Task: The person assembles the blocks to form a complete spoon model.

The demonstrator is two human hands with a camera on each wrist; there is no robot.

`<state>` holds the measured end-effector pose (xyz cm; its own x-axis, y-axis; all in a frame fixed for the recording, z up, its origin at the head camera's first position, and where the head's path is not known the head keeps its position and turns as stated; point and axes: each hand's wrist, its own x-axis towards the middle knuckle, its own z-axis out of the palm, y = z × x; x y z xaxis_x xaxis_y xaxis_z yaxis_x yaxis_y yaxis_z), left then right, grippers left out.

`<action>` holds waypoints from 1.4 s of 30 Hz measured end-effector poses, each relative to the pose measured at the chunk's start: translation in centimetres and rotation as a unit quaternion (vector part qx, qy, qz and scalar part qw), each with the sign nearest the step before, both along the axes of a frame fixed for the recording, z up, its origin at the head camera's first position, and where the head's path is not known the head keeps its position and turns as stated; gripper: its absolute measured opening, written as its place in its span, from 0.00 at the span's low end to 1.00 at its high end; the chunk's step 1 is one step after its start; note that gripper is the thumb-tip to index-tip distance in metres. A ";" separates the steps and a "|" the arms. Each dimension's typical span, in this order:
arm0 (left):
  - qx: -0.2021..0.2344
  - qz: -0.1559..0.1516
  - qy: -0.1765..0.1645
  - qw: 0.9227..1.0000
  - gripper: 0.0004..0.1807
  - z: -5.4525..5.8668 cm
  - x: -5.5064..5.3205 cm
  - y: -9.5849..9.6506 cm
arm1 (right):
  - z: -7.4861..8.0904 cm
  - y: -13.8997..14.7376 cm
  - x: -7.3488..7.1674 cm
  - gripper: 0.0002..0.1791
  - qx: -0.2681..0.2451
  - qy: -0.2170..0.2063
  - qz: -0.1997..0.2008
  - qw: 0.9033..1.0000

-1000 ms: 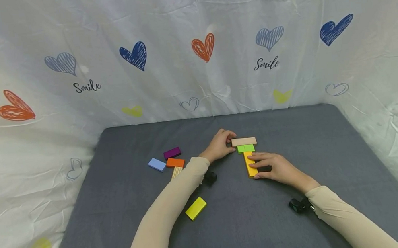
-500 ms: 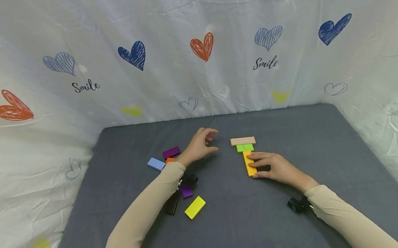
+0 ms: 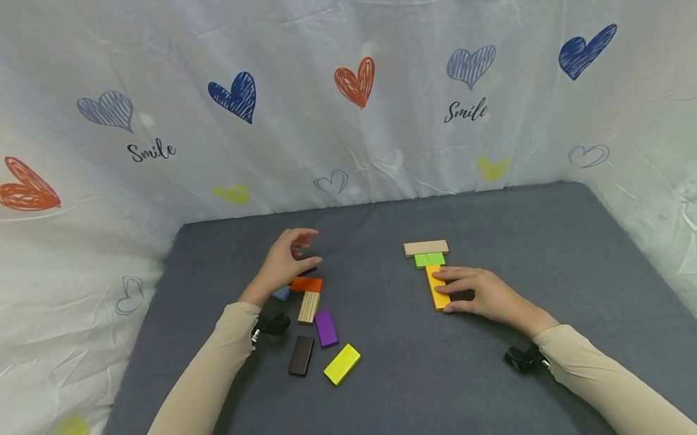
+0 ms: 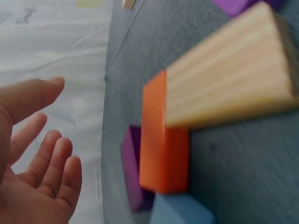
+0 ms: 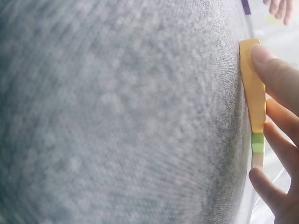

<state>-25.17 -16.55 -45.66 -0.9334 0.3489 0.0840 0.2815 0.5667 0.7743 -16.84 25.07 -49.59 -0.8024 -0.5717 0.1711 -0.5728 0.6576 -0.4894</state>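
My left hand hovers over the loose blocks on the left, fingers apart and holding nothing. Below it lie an orange block, a light blue block and a dark purple block, mostly covered by the hand in the head view. A striped wooden block touches the orange one. On the right, my right hand rests its thumb and fingertips against a yellow-orange block. That block meets a light green piece with a seam, and a beige block lies across the far end.
Nearer the front left lie a violet block, a dark brown block and a yellow block. A grey cloth covers the table. Behind it hangs a white curtain with printed hearts.
My left hand has left the beige block and travelled left to above the orange and dark purple blocks. My right hand stays at the yellow-orange block.
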 end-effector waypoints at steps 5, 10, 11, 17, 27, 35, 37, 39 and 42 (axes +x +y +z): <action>-0.005 0.014 -0.001 1.000 0.29 -0.4 1.5 -1.4 | 0.0 0.0 0.0 0.26 -0.003 -0.006 -0.002 1.000; -0.021 0.024 0.015 0.999 0.29 -2.1 3.1 -2.2 | -0.1 0.1 0.0 0.26 -0.004 -0.005 -0.001 1.000; -0.026 0.025 0.021 0.999 0.29 -2.4 3.4 -2.3 | -0.1 0.1 0.0 0.26 -0.005 -0.004 -0.001 1.000; -0.051 0.063 0.039 0.996 0.28 -3.4 4.9 -2.3 | 0.0 0.1 0.0 0.26 -0.005 0.004 0.002 1.000; -0.103 0.193 0.012 0.976 0.36 -3.4 6.5 0.1 | -0.1 0.0 0.0 0.26 -0.008 0.000 0.001 1.000; -0.127 0.235 0.015 0.963 0.41 -4.3 6.5 1.0 | -0.1 0.0 0.0 0.26 -0.005 -0.002 -0.002 1.000; -0.127 0.242 0.022 0.962 0.41 -4.5 6.4 1.0 | -0.1 0.0 0.0 0.26 -0.006 -0.003 -0.002 1.000; -0.131 0.247 0.030 0.960 0.41 -4.6 6.4 1.1 | -0.1 0.0 0.0 0.26 -0.007 -0.004 -0.001 1.000; -0.144 0.250 0.040 0.957 0.41 -4.8 6.2 1.2 | 0.0 0.0 0.0 0.26 -0.006 -0.006 -0.004 1.000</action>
